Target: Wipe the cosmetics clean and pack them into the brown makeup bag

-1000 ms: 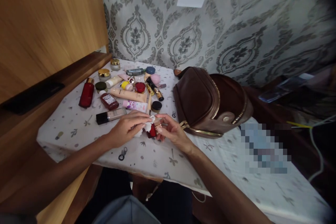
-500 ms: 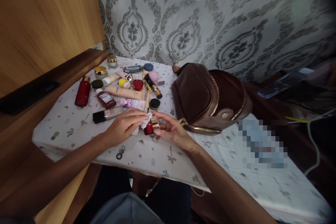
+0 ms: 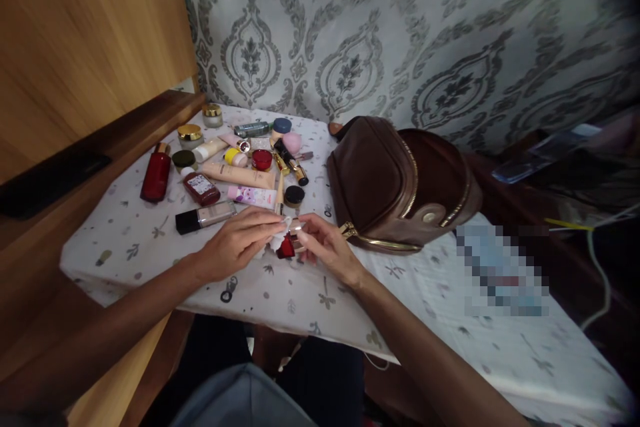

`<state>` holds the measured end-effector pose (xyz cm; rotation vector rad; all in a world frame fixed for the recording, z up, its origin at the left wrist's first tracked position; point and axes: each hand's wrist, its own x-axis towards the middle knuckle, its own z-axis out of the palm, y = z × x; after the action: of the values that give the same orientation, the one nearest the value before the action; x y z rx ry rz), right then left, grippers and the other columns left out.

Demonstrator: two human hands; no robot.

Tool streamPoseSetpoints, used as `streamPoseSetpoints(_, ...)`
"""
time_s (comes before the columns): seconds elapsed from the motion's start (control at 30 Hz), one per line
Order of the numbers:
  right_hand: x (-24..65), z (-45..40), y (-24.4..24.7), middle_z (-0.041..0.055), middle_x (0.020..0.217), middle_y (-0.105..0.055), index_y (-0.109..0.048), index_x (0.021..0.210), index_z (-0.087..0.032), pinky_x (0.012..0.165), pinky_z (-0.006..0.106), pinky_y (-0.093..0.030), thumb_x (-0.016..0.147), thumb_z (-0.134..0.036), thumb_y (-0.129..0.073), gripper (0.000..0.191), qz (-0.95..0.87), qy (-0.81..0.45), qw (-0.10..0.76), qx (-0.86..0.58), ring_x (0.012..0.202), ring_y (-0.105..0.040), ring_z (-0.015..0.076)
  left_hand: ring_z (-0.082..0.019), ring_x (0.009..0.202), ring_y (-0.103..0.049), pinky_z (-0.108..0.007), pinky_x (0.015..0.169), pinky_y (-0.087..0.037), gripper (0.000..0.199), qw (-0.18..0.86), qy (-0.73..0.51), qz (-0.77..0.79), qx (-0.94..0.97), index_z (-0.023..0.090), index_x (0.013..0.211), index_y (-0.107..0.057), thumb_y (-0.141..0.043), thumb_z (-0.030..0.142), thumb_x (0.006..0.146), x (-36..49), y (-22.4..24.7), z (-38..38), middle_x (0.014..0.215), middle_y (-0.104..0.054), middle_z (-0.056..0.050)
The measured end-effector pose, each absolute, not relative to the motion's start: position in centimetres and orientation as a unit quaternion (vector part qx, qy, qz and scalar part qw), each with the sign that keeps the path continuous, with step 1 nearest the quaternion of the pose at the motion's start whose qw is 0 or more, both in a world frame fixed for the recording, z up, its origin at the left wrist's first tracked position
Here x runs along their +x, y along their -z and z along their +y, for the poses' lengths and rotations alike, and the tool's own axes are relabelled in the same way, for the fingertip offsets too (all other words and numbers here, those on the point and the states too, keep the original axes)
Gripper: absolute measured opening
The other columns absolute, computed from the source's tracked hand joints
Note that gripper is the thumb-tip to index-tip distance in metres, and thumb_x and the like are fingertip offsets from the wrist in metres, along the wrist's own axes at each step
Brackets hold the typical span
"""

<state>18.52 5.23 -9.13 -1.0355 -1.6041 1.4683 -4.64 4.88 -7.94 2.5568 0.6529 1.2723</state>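
- From the left on the printed cloth [image 3: 280, 297], I count one tall red bottle [image 3: 156, 175], one dark green jar [image 3: 183, 160], two gold-lidded jars [image 3: 189, 136] and one brown bottle [image 3: 201, 188] with a white cap.
- Further right I get one black-capped bottle [image 3: 209, 215], one peach tube [image 3: 240, 175], one pink printed tube [image 3: 253, 196], one red jar [image 3: 261, 160], one blue-lidded jar [image 3: 282, 127], one pink sponge-like ball [image 3: 292, 143] and one black-lidded jar [image 3: 295, 195].
- Farthest right of these I see one brown bag [image 3: 373, 173], just beside the right hand [image 3: 324, 245].
- Against half a second ago, the left hand [image 3: 237, 240] keeps its place on my screen, and the spread of cosmetics matches.
- The small red bottle [image 3: 286, 247] now shows me less of its rose-gold cap; the right fingers cover more of it.
- On the left, my view has the fingers pressed together, pinching one white tissue [image 3: 277, 240] against the bottle.
- On the right, thumb and fingers pinch the bottle's cap end, so its red body sits between the two hands, left of the right fingertips and above the cloth.
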Motion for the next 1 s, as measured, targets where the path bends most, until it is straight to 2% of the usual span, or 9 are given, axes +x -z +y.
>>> streamPoseSetpoints(0.13,18.8,5.2,8.9,0.0019,0.093,-0.065,-0.059,0.111,-0.021,0.051,0.022,-0.046,0.081,-0.054,-0.073,0.047,-0.604,-0.598,0.355,-0.388,0.064,-0.061,0.0111,-0.022,0.113,-0.063,-0.041,0.094,-0.056,0.038,0.108,-0.435,0.229,0.864,0.022,0.132,-0.061,-0.054,0.01,0.096,-4.5,8.2,4.9,0.119,-0.07,-0.011)
streamPoseSetpoints(0.23,19.2,5.1,8.5,0.004,0.111,-0.065,-0.052,0.133,-0.028,0.066,0.025,-0.053,0.075,-0.041,-0.082,0.066,-0.585,-0.647,0.35,-0.342,0.085,-0.066,0.0149,-0.022,0.114,-0.063,-0.041,0.094,-0.056,0.038,0.105,-0.432,0.232,0.865,0.022,0.132,-0.062,-0.053,0.01,0.096,-4.5,8.2,5.0,0.12,-0.07,-0.011)
streamPoseSetpoints(0.3,19.4,5.0,8.4,0.0044,0.116,-0.064,-0.049,0.139,-0.031,0.072,0.027,-0.055,0.074,-0.034,-0.083,0.073,-0.58,-0.666,0.345,-0.317,0.095,-0.065,0.0164,-0.021,0.114,-0.063,-0.041,0.095,-0.056,0.038,0.107,-0.431,0.237,0.864,0.022,0.132,-0.062,-0.052,0.011,0.097,-4.5,8.2,5.0,0.12,-0.07,-0.011)
streamPoseSetpoints(0.53,19.2,5.3,8.8,0.0014,0.101,-0.063,-0.055,0.131,-0.028,0.061,0.024,-0.054,0.076,-0.038,-0.082,0.063,-0.589,-0.654,0.351,-0.32,0.076,-0.062,0.0121,-0.022,0.116,-0.063,-0.043,0.095,-0.055,0.038,0.109,-0.441,0.23,0.861,0.023,0.132,-0.062,-0.053,0.011,0.097,-4.7,8.0,5.0,0.121,-0.07,-0.011)
streamPoseSetpoints(0.73,18.8,5.6,9.4,0.0005,0.092,-0.063,-0.054,0.12,-0.026,0.047,0.02,-0.047,0.078,-0.048,-0.078,0.053,-0.598,-0.61,0.369,-0.365,0.062,-0.061,0.0105,-0.022,0.118,-0.061,-0.042,0.098,-0.054,0.04,0.1,-0.434,0.219,0.868,0.024,0.134,-0.06,-0.053,0.011,0.097,-4.5,7.7,4.8,0.124,-0.069,-0.01)
streamPoseSetpoints(0.83,18.8,5.6,9.3,0.0023,0.096,-0.064,-0.056,0.118,-0.025,0.052,0.022,-0.05,0.077,-0.047,-0.079,0.052,-0.594,-0.613,0.373,-0.364,0.069,-0.064,0.0126,-0.022,0.117,-0.062,-0.042,0.097,-0.054,0.039,0.098,-0.437,0.23,0.864,0.025,0.134,-0.06,-0.051,0.013,0.098,-4.4,7.8,4.8,0.124,-0.07,-0.009)
streamPoseSetpoints(0.93,18.9,5.4,9.1,0.0037,0.117,-0.06,-0.053,0.129,-0.031,0.07,0.028,-0.057,0.07,-0.037,-0.086,0.068,-0.58,-0.64,0.381,-0.329,0.089,-0.068,0.0165,-0.021,0.115,-0.063,-0.042,0.096,-0.053,0.038,0.093,-0.441,0.25,0.857,0.025,0.133,-0.062,-0.051,0.014,0.098,-4.4,8.1,5.0,0.124,-0.07,-0.009)
streamPoseSetpoints(1.0,19.0,5.3,9.0,0.0035,0.125,-0.056,-0.05,0.134,-0.035,0.076,0.031,-0.058,0.07,-0.032,-0.086,0.074,-0.578,-0.648,0.388,-0.309,0.094,-0.067,0.0166,-0.021,0.112,-0.064,-0.042,0.095,-0.054,0.036,0.085,-0.44,0.269,0.853,0.026,0.131,-0.063,-0.051,0.015,0.099,-4.5,8.3,5.2,0.123,-0.07,-0.008)
